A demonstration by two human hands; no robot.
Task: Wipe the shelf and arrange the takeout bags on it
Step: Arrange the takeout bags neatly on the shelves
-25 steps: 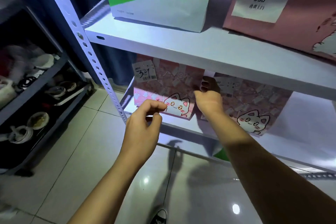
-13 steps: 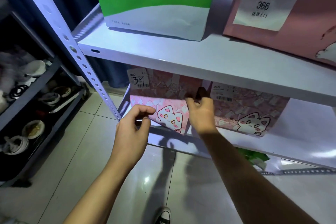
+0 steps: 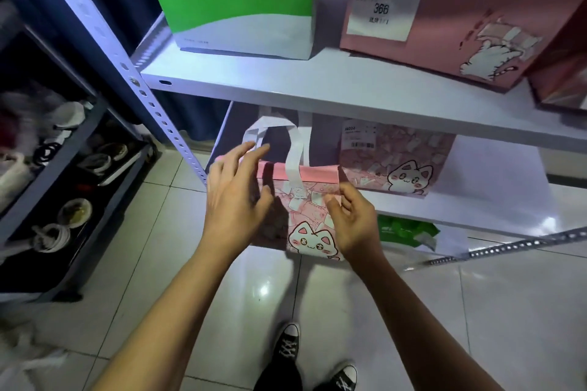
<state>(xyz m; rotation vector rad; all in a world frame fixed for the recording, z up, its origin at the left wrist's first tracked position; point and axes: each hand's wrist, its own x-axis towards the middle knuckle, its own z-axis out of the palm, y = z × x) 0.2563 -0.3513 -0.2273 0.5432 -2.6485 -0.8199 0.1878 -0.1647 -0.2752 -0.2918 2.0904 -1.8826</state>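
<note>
Below the upper shelf, a pink cat bag hung in front of the lower shelf's edge. The right hand pinched its right side with curled fingers; the left hand was spread, fingers straight, near the white handle. Another cat bag stood behind on the lower shelf.
</note>
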